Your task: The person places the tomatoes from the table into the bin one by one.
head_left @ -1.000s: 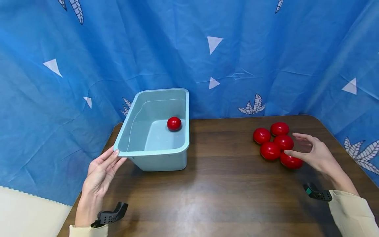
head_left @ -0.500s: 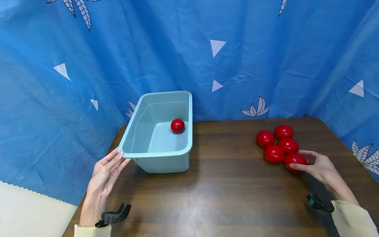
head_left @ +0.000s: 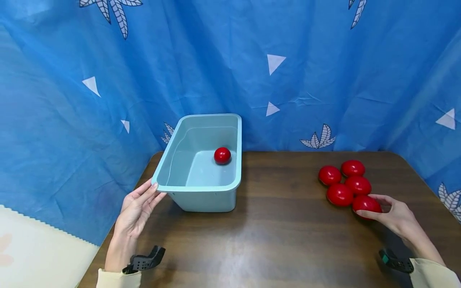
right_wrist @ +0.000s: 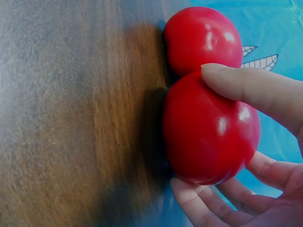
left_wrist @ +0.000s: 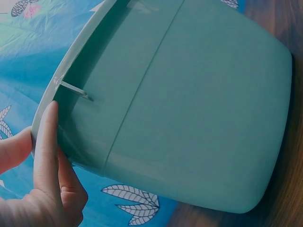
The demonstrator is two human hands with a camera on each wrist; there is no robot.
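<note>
A light blue plastic bin (head_left: 201,200) stands at the left, its near left corner pinched at the rim between the thumb and fingers of my left hand (head_left: 138,210). One glossy red round fruit (head_left: 222,155) lies inside it on the floor. Over at the right, my right hand (head_left: 397,218) grips another glossy red round fruit (right_wrist: 210,132), thumb on one side and fingers on the other. That fruit is the nearest of a tight cluster and sits right against its neighbour (right_wrist: 203,42) in the right wrist view. No stem shows on them.
The other red fruits (head_left: 339,195) of the cluster lie just beyond my right hand. Under everything is a dark wooden table (head_left: 273,240). A blue patterned curtain (head_left: 288,88) hangs behind the table and along its sides.
My right hand has come down to the nearest red fruit and closed its thumb and fingers around it. The left hand keeps its hold on the bin. The head view has shifted slightly.
</note>
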